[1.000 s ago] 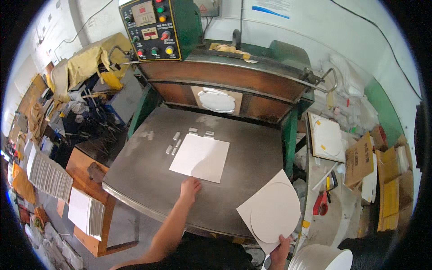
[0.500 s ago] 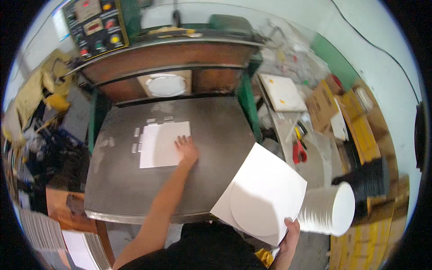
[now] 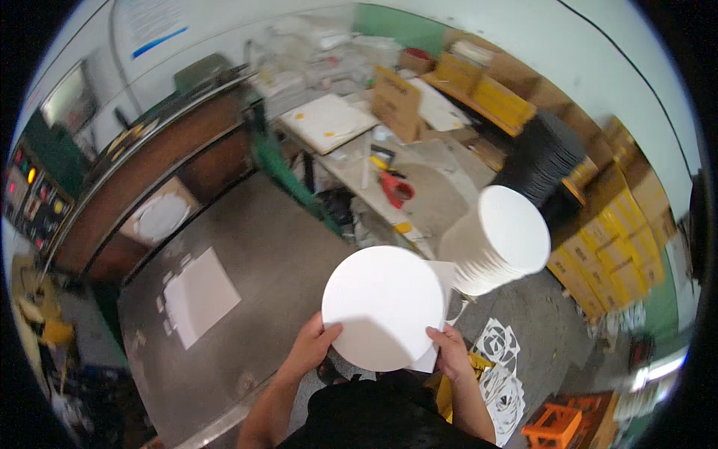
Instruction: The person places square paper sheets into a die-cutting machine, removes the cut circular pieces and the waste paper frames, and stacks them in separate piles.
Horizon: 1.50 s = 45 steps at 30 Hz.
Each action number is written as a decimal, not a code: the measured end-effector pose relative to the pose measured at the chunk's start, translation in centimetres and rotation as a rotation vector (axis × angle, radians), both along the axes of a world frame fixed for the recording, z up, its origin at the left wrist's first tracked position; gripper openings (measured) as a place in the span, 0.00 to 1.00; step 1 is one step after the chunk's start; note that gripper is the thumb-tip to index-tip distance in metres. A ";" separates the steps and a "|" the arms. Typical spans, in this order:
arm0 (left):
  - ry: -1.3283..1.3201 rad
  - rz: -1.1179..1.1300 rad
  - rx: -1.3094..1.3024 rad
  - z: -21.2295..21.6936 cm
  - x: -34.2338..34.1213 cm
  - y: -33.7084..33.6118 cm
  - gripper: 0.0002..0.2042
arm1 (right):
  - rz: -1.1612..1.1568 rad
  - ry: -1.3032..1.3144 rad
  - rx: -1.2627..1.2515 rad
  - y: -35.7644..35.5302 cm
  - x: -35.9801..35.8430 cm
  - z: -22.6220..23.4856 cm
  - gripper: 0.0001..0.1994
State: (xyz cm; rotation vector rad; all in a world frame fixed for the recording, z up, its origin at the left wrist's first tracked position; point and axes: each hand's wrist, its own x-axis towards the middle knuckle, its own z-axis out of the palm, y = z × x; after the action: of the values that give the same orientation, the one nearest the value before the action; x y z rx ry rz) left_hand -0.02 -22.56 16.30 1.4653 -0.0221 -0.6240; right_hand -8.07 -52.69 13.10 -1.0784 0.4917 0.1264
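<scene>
A workshop is seen from above through a fisheye lens. A grey metal table [image 3: 277, 247] fills the left, backed by a brown and green press [image 3: 149, 165] with a panel [image 3: 30, 202] of coloured lights. A white wall [image 3: 247, 30] runs along the top. A cluttered bench [image 3: 374, 172] stands at centre. Yellow cartons [image 3: 598, 239] are stacked on the right over a grey concrete floor [image 3: 553, 314], where paper offcuts [image 3: 501, 367] are strewn.

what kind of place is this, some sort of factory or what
Most likely a small die-cutting or paper-goods workshop. A press with a grey metal bed holds a white square sheet, both hands hold a white round disc, and a tall stack of white discs stands beside yellow cartons.
</scene>
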 end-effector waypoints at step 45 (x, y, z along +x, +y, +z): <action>0.090 1.315 0.253 -25.0 -30.0 9.1 0.13 | 0.823 0.596 -0.548 -17.1 4.3 -32.3 0.19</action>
State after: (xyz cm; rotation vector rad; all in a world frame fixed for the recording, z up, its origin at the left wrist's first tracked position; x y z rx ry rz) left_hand -29.97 -13.41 -8.73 1.3478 1.0367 0.4059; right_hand -3.81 -69.84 -19.25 -1.7454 0.6003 1.1128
